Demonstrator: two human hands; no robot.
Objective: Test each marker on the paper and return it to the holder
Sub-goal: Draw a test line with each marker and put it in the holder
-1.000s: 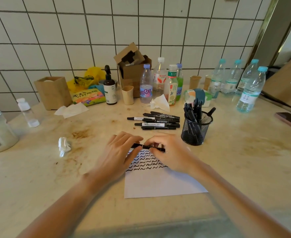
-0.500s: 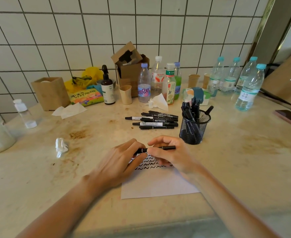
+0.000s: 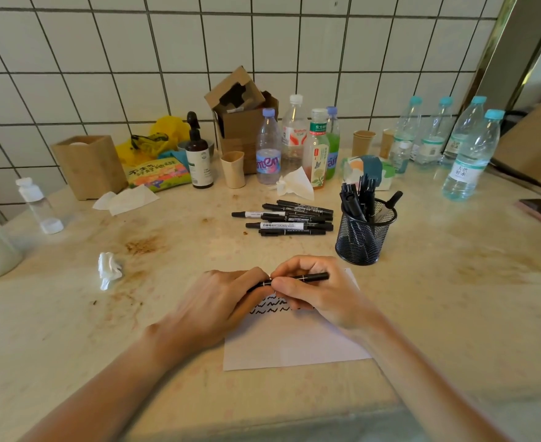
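1. Having shifted since a second ago: marker (image 3: 298, 279) now showing its right end clear of the right hand (image 3: 314, 291), where earlier lying tucked between both hands; paper (image 3: 294, 339) sitting a little lower under the wrists.
2. Lying flat on the stained counter (image 3: 454, 314): paper, carrying rows of black squiggles near its far edge, partly covered by both hands.
3. Gripping the left end of the marker: left hand (image 3: 221, 301), fingers curled round it, palm down over the paper's left edge.
4. Pinching the barrel from above: right hand, thumb and forefinger closed on it, remaining fingers folded beneath.
5. Running left to right, held just above the squiggles: marker's long axis, free end pointing up and right toward the holder (image 3: 365, 231). Whether capped or being uncapped, cannot tell.
6. Standing beyond and to the right of the hands, nearer the right hand: black mesh holder, already carrying several upright markers.
7. Lying in a loose horizontal row just left of the holder, apart from it: untested markers (image 3: 285, 218), probably waiting.
8. Judging the coming move: either pulling the ends apart or lifting rightward into the holder, right hand best placed.
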